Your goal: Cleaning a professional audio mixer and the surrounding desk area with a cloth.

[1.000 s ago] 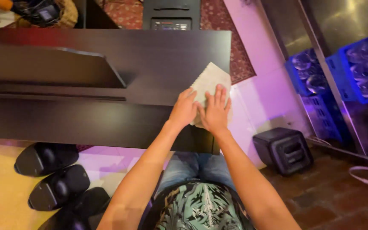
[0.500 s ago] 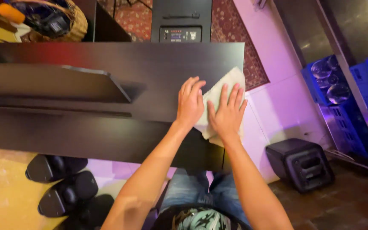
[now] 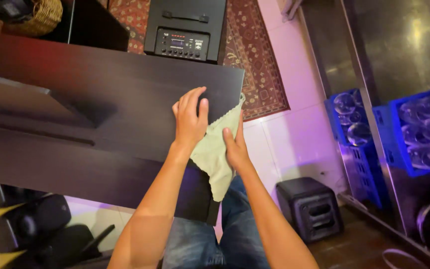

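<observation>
1. So, the left hand (image 3: 190, 119) sits flat on the dark table (image 3: 100, 99) at mid-frame, fingers pressed close together, thumb out, its heel on the cloth's edge.
2. Right hand (image 3: 235, 147) is just beside it, fingers together, holding the pale green cloth (image 3: 215, 159) at the table's right edge; can't tell if it's pinching.
3. That cloth drapes over the corner, one tip pointing up, the rest hanging down over the jeans.
4. Upper middle of the frame: a black speaker (image 3: 185, 30) on a patterned rug (image 3: 255, 60).
5. Right side: blue crates (image 3: 409, 134) of glasses; lower right, a small black box (image 3: 309, 206).
</observation>
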